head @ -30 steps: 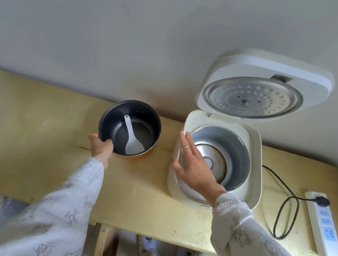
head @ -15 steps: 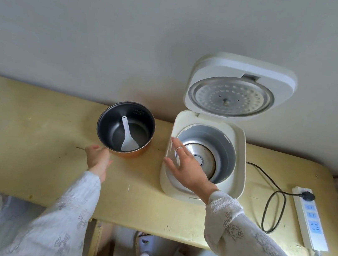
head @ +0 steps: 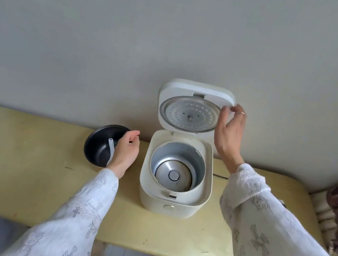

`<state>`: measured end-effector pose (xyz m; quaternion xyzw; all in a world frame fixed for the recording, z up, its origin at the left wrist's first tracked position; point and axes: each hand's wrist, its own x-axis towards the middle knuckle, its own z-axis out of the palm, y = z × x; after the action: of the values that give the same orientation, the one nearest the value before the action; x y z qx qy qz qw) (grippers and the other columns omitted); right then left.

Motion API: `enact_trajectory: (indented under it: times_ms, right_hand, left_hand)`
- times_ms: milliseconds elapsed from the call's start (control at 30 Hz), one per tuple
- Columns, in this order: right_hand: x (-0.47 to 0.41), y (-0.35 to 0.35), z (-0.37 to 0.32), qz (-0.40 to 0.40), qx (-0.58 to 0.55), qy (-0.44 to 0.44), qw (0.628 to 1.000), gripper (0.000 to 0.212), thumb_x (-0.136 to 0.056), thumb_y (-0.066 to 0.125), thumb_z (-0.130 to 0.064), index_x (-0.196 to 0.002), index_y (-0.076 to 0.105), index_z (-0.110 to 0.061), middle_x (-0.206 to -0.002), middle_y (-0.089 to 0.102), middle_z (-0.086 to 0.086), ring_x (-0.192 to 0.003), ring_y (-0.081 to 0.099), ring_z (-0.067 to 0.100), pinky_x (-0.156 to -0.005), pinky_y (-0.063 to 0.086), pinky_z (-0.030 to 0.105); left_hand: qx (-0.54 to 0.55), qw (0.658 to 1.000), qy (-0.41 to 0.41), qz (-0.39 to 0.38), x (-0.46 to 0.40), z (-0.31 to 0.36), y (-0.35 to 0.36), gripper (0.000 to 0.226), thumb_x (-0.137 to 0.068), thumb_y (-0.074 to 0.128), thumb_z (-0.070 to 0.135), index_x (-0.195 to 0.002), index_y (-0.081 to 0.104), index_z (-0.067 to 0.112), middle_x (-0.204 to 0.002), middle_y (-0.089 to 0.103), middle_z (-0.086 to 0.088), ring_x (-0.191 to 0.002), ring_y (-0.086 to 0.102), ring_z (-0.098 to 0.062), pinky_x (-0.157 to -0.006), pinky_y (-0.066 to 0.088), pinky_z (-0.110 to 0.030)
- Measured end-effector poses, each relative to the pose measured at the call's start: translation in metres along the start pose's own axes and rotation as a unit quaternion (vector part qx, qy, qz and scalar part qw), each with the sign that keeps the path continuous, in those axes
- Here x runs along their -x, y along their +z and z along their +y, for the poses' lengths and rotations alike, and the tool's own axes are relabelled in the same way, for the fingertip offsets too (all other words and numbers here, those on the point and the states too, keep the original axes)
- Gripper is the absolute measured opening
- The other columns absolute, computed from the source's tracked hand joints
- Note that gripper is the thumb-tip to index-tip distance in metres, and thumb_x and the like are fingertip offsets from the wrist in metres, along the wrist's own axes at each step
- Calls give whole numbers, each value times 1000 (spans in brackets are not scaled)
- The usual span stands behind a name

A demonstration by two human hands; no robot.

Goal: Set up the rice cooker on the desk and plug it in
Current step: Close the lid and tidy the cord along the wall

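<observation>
I am standing over the yellow desk (head: 25, 172) with the white rice cooker (head: 172, 205) sitting on it, close to the wall, its lid (head: 197, 90) swung up and its heating well empty. My right hand (head: 229, 134) is reaching up to the lid's right edge, thumb and fingertips curling around that corner; I am touching it, though how firmly I am gripping I cannot tell. My left hand (head: 125, 154) is hovering over the near rim of the dark inner pot (head: 97, 145), fingers loosely curled, apparently not closed on anything. The pot is tilted on the desk just left of the cooker, and a white rice paddle (head: 110, 147) is lying inside it.

The trouble I am watching for is this: if I am pulling the lid down now, I am shutting the cooker with the pot outside it, and I would be powering an empty heating plate. If I am lifting the tilted pot one-handed, the paddle may slide out or the pot may knock the cooker's side. Only a short stretch of black cord (head: 220, 176) is showing behind the cooker's right side; the plug is hidden behind my right sleeve (head: 269, 226), so I cannot tell whether it is connected, and my arm may snag it.
</observation>
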<state>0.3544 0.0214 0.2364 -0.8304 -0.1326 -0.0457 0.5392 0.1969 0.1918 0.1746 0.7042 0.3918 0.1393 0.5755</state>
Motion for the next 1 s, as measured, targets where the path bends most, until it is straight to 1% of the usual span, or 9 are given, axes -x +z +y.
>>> enact_trajectory:
  times_ms: [67, 200, 367, 500, 667, 733, 833, 933, 1000]
  right_hand:
    - [-11, -1, -9, -19, -32, -1, 999, 49, -97, 34, -38, -132, 37, -5, -138, 38, 3, -116, 37, 4, -89, 22, 5]
    - [-21, -18, -10, -10, -27, -16, 999, 56, -96, 32, -44, -143, 30, -14, -141, 40, 6, -127, 40, 21, -109, 31, 35]
    - [-23, -34, -2, -112, 102, -37, 988, 53, -96, 30, -47, -146, 29, -28, -134, 41, 11, -131, 30, 27, -111, 20, 34]
    - [-24, -39, -7, -109, 66, -24, 991, 49, -98, 32, -41, -143, 35, -19, -140, 36, 11, -135, 26, 26, -113, 18, 35]
    - [-34, -43, -27, -114, 14, -25, 993, 46, -99, 32, -35, -131, 46, -5, -140, 45, 11, -131, 39, 22, -110, 30, 33]
    - [-31, -45, -27, -102, 42, -42, 993, 41, -98, 33, -31, -110, 61, -2, -113, 58, 12, -119, 46, 26, -96, 35, 30]
    - [-13, -50, -15, -80, 36, -38, 995, 42, -95, 46, -31, -84, 65, 5, -79, 52, 3, -95, 55, 30, -87, 42, 36]
    - [18, -50, 9, -99, 23, -17, 995, 37, -90, 58, -28, -75, 62, 6, -84, 56, 12, -83, 59, 31, -84, 45, 37]
    - [42, -48, 29, -119, 30, -9, 992, 27, -88, 61, -25, -78, 62, 0, -95, 57, 10, -87, 60, 26, -85, 44, 34]
  left_hand:
    - [4, 999, 31, -10, 1, 17, 2, 33, -98, 35, 27, -128, 47, 26, -134, 50, -2, -121, 49, -19, -106, 41, -44]
    - [17, 996, 86, -5, 3, 42, 5, 39, -99, 32, 33, -137, 37, 24, -143, 43, -1, -128, 43, -17, -110, 35, -41]
    - [26, 990, 139, 13, 6, 55, 11, 49, -98, 29, 39, -145, 19, 28, -154, 22, 3, -135, 26, -9, -101, 22, -24]
    - [-18, 985, 172, -22, 1, 71, 19, 51, -98, 27, 40, -146, 15, 29, -157, 14, 6, -143, 16, -10, -107, 14, -23]
    - [-49, 976, 208, -43, -4, 92, 26, 50, -99, 24, 39, -146, 14, 27, -158, 11, 5, -144, 8, -8, -111, 7, -24]
    - [-35, 977, 207, -30, -2, 95, 27, 49, -99, 22, 39, -146, 16, 26, -158, 13, 5, -144, 11, -8, -113, 8, -25]
    - [7, 984, 175, -27, 7, 78, 23, 49, -99, 20, 41, -146, 18, 28, -156, 18, 9, -140, 17, -4, -109, 12, -21]
    - [9, 993, 108, -40, 18, 42, 20, 47, -98, 21, 44, -143, 26, 31, -153, 25, 9, -139, 21, -5, -105, 13, -20]
    - [-1, 997, 58, -42, 25, 20, 21, 46, -98, 20, 46, -141, 31, 33, -151, 29, 11, -135, 18, -1, -101, 11, -20]
